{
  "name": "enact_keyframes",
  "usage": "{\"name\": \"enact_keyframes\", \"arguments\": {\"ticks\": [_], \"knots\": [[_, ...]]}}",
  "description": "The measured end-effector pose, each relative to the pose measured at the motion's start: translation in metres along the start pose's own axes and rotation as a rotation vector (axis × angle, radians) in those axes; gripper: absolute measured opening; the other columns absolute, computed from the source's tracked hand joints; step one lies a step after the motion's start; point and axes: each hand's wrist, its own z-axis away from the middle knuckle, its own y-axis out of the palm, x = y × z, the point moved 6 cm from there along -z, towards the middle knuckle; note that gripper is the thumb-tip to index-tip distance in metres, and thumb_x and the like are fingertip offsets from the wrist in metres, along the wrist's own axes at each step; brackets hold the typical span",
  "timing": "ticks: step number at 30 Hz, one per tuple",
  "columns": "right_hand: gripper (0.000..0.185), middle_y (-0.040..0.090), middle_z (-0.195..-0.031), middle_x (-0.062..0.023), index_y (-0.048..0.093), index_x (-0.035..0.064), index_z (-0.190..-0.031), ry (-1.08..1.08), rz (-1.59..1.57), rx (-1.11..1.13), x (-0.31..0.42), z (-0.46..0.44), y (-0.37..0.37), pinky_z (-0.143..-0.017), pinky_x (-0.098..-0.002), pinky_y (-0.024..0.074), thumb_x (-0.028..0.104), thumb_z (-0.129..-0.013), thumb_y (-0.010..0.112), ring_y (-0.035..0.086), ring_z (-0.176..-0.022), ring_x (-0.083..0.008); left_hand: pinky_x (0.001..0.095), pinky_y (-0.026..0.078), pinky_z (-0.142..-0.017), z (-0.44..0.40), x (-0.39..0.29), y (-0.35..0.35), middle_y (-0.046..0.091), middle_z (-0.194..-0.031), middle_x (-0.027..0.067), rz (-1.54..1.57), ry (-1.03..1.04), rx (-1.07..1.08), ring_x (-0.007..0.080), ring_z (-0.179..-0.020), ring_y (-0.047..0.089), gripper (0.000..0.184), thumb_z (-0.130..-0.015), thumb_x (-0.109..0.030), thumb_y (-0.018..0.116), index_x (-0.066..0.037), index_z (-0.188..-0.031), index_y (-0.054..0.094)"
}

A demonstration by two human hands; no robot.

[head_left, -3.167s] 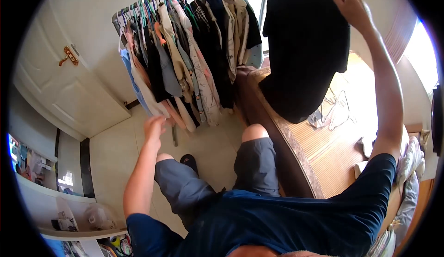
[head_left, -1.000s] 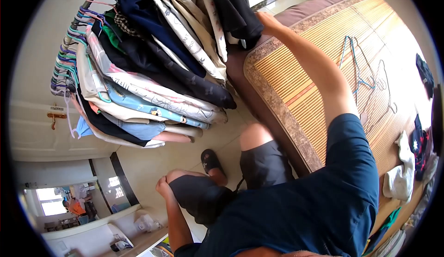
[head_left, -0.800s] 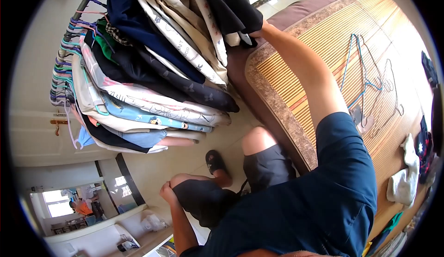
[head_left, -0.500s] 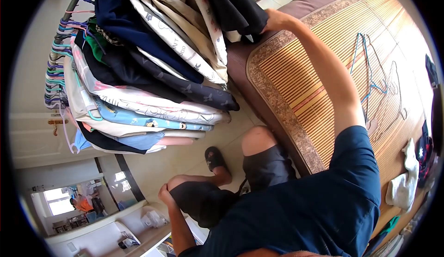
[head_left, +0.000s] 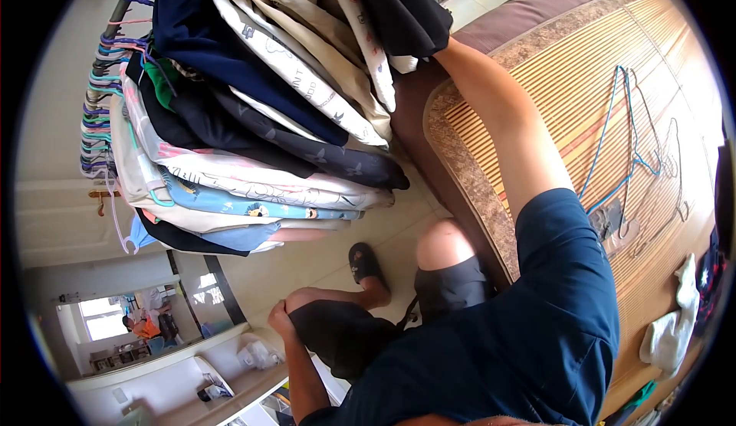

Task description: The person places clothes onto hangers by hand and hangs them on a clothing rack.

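My left hand [head_left: 281, 319] rests against the side of my left knee, its fingers lying along the leg and holding no object. My right arm [head_left: 498, 96] stretches up to the hem of a black garment [head_left: 402, 12] on the clothes rack. The cloth covers my right hand, so its fingers are hidden. Beside the black garment hang a white one with a small print [head_left: 356, 27] and beige ones [head_left: 307, 35]. A navy garment [head_left: 222, 43] and a white printed shirt [head_left: 284, 66] hang closer to the rack's middle.
Many coloured hangers [head_left: 96, 119] crowd the rack rail. On the right, a bed with a bamboo mat [head_left: 552, 50] carries a blue wire hanger [head_left: 635, 158], other hangers and a white cloth [head_left: 667, 342]. A mirror [head_left: 107, 326] and an open white compartment [head_left: 184, 380] are at lower left.
My right hand has moved in under the black garment's hem and is now covered; its fingers were partly visible before. My view has shifted slightly. The left hand stays at the knee.
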Motion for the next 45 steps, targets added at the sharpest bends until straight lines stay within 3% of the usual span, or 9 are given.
{"name": "enact_keyframes", "arguments": {"ticks": [12, 17, 21, 25, 30, 33, 38, 42, 45], "knots": [[0.031, 0.073, -0.116, -0.0173, 0.072, 0.0089, -0.112, -0.068, -0.069, 0.326, -0.064, 0.006, -0.063, -0.094, -0.0469, 0.0559, 0.023, -0.087, 0.062, 0.069, -0.111, -0.0371, 0.0388, 0.052, -0.072, -0.01, 0.005, 0.025, 0.07, -0.071, 0.0111, 0.314, -0.065, 0.041, 0.0215, -0.07, 0.063, 0.024, -0.085, -0.012, 0.066, 0.009, -0.076, 0.071], [0.028, 0.076, -0.09, -0.0198, 0.079, 0.0017, -0.096, 0.228, 0.179, 0.018, 0.007, 0.006, -0.217, -0.09, -0.0438, 0.056, 0.028, -0.088, 0.071, 0.073, -0.094, -0.038, 0.0378, 0.051, -0.07, -0.012, 0.002, 0.037, 0.069, -0.071, 0.0116, 0.362, -0.041, 0.058, 0.0212, -0.069, 0.061, 0.023, -0.084, -0.012, 0.068, 0.009, -0.078, 0.071], [0.066, 0.069, -0.125, -0.0164, 0.064, -0.0002, -0.136, 0.209, -0.615, 0.002, 0.084, -0.02, -0.294, -0.099, -0.042, 0.0493, 0.051, -0.095, 0.067, 0.064, -0.118, -0.0277, 0.0371, 0.05, -0.07, -0.012, 0.007, 0.048, 0.069, -0.071, 0.0117, 0.395, -0.048, 0.056, 0.0208, -0.07, 0.061, 0.024, -0.084, -0.014, 0.069, 0.01, -0.079, 0.071], [0.117, 0.028, -0.16, -0.0356, 0.023, -0.0062, -0.16, 0.119, -0.883, 0.173, 0.17, -0.051, -0.309, -0.117, -0.0631, 0.0333, 0.069, -0.083, 0.072, 0.03, -0.148, -0.053, 0.0377, 0.051, -0.071, 0.001, -0.014, 0.047, 0.069, -0.072, 0.0116, 0.42, -0.073, 0.061, 0.0213, -0.07, 0.062, 0.024, -0.083, -0.014, 0.07, 0.01, -0.077, 0.071], [0.111, 0.051, -0.142, -0.027, 0.016, 0.0017, -0.164, 0.152, -0.841, 0.227, 0.219, -0.082, -0.298, -0.101, -0.0531, 0.0498, 0.041, -0.083, 0.083, 0.06, -0.12, -0.0335, 0.0379, 0.054, -0.079, -0.012, 0.024, 0.054, 0.074, -0.087, 0.0141, 0.62, -0.093, -0.016, 0.023, -0.08, 0.068, 0.025, -0.089, -0.016, 0.07, 0.007, -0.1, 0.074], [0.107, 0.055, -0.137, -0.0253, 0.012, 0.0031, -0.165, 0.182, -0.918, 0.22, 0.231, -0.088, -0.298, -0.092, -0.0489, 0.0548, 0.028, -0.084, 0.078, 0.062, -0.114, -0.0326, 0.0368, 0.053, -0.086, -0.081, 0.011, -0.012, 0.074, -0.101, 0.0125, 0.436, 0.117, -0.288, 0.0214, -0.093, 0.067, 0.032, -0.099, -0.025, 0.068, 0.004, -0.112, 0.072], [0.097, 0.059, -0.131, -0.0247, 0.011, 0.0064, -0.166, 0.165, -0.884, 0.238, 0.252, -0.094, -0.301, -0.082, -0.0402, 0.0586, 0.008, -0.084, 0.062, 0.067, -0.102, -0.0275, 0.0353, 0.041, -0.113, -0.19, -0.165, -0.147, 0.064, -0.139, 0.014, 0.598, 0.432, -0.251, 0.0249, -0.131, 0.057, 0.056, -0.103, -0.041, 0.062, 0.004, -0.138, 0.061], [0.09, 0.054, -0.138, -0.0285, 0.009, 0.0086, -0.166, 0.139, -0.799, 0.176, 0.272, -0.09, -0.3, -0.08, -0.0372, 0.0595, 0.001, -0.088, 0.051, 0.066, -0.105, -0.0268, 0.0595, 0.028, -0.119, -0.267, -0.289, -0.167, 0.032, -0.167, 0.0128, 0.615, 0.413, -0.006, 0.0296, -0.152, 0.031, 0.094, -0.094, -0.069, 0.056, -0.008, -0.162, 0.032], [0.092, 0.037, -0.157, -0.0304, 0.005, 0.0118, -0.167, 0.172, -0.686, 0.161, 0.277, -0.096, -0.298, -0.095, -0.0396, 0.0578, 0.003, -0.09, 0.054, 0.06, -0.126, -0.0338, 0.0657, 0.023, -0.118, -0.275, -0.374, -0.164, 0.023, -0.17, 0.0119, 0.698, 0.433, 0.11, 0.0347, -0.154, 0.026, 0.103, -0.091, -0.075, 0.055, -0.013, -0.166, 0.02]]}}
